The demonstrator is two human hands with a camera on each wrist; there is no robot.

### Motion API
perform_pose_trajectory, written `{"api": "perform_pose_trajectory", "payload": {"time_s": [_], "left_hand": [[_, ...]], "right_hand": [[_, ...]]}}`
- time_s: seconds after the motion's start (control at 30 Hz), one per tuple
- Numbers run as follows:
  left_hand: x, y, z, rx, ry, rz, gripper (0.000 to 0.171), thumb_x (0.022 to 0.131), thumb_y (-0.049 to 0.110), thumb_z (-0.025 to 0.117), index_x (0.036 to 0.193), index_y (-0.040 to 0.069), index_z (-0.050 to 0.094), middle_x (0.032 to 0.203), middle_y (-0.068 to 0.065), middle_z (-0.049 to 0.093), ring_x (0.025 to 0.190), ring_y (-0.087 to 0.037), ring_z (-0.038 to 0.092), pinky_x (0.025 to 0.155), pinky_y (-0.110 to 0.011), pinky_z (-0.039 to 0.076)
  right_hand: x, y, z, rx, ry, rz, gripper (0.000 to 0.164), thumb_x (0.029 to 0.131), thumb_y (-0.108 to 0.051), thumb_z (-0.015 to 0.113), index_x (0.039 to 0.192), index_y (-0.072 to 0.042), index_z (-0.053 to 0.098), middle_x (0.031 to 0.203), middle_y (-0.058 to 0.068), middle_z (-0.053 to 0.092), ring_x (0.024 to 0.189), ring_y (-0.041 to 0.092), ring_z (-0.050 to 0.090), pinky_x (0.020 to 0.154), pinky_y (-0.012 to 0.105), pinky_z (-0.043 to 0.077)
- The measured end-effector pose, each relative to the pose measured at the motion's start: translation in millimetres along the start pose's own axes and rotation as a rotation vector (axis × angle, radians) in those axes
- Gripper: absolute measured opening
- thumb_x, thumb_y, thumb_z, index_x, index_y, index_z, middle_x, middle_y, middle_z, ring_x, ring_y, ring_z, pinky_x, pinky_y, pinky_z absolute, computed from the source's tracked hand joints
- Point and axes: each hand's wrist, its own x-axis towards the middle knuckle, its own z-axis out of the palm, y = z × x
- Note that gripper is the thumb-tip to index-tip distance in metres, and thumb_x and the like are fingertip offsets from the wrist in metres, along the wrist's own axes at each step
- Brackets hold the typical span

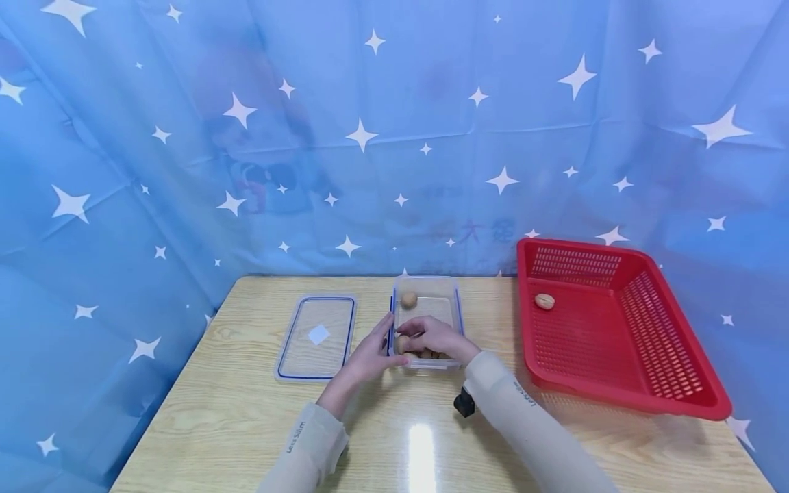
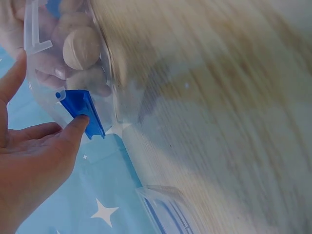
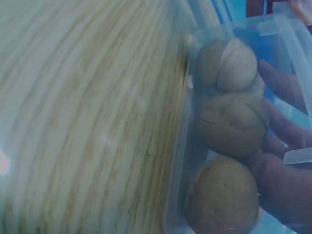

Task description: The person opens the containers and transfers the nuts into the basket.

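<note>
A clear plastic box (image 1: 457,305) with blue edging stands on the table. My right hand (image 1: 436,335) reaches into its near part, its fingers curled about a walnut (image 1: 403,344). Several more walnuts (image 3: 234,124) lie in a row along the near wall, seen through the plastic in the right wrist view. One walnut (image 1: 409,300) sits alone in the box's far left corner. My left hand (image 1: 368,357) rests against the near left corner, thumb at the front and fingers straight along the left side. In the left wrist view a fingertip touches a blue latch (image 2: 83,109) hanging down.
A clear lid (image 1: 308,318) with a blue seal lies flat left of the box. To the right stands a red plastic basket (image 1: 592,342) with one walnut (image 1: 544,301) inside. A blue starry curtain (image 1: 394,137) hangs behind the wooden table (image 1: 216,404).
</note>
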Motion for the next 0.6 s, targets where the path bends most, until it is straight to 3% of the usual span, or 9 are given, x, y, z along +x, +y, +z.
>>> {"api": "perform_pose_trajectory", "payload": {"time_s": [0.13, 0.3, 0.6], "left_hand": [[-1.8, 1.3, -0.7, -0.02, -0.002, 0.0, 0.095, 0.087, 0.026, 0.077, 0.159, 0.004, 0.019, 0.168, -0.015, 0.014, 0.151, -0.041, 0.023, 0.123, -0.058, 0.026], [-3.0, 2.1, -1.5, -0.035, -0.005, 0.004, 0.094, 0.088, 0.024, 0.077, 0.158, 0.003, 0.019, 0.168, -0.017, 0.013, 0.151, -0.042, 0.023, 0.123, -0.058, 0.026], [-1.8, 2.6, -1.2, -0.051, -0.003, -0.003, 0.093, 0.088, 0.024, 0.076, 0.159, 0.005, 0.019, 0.168, -0.013, 0.013, 0.151, -0.04, 0.023, 0.123, -0.057, 0.026]], "right_hand": [[2.6, 2.1, 3.1, -0.037, 0.044, 0.014, 0.041, 0.089, -0.012, 0.07, 0.128, 0.0, 0.062, 0.118, 0.015, 0.071, 0.1, 0.017, 0.065, 0.08, 0.025, 0.053], [5.1, 3.0, 5.4, -0.049, 0.149, 0.022, 0.032, 0.087, -0.015, 0.074, 0.114, -0.002, 0.065, 0.102, 0.012, 0.075, 0.094, 0.015, 0.066, 0.083, 0.025, 0.053], [3.1, 2.0, 2.4, -0.035, 0.195, -0.029, 0.036, 0.091, -0.018, 0.073, 0.124, -0.003, 0.069, 0.119, 0.015, 0.072, 0.107, 0.025, 0.068, 0.094, 0.038, 0.058]]}}
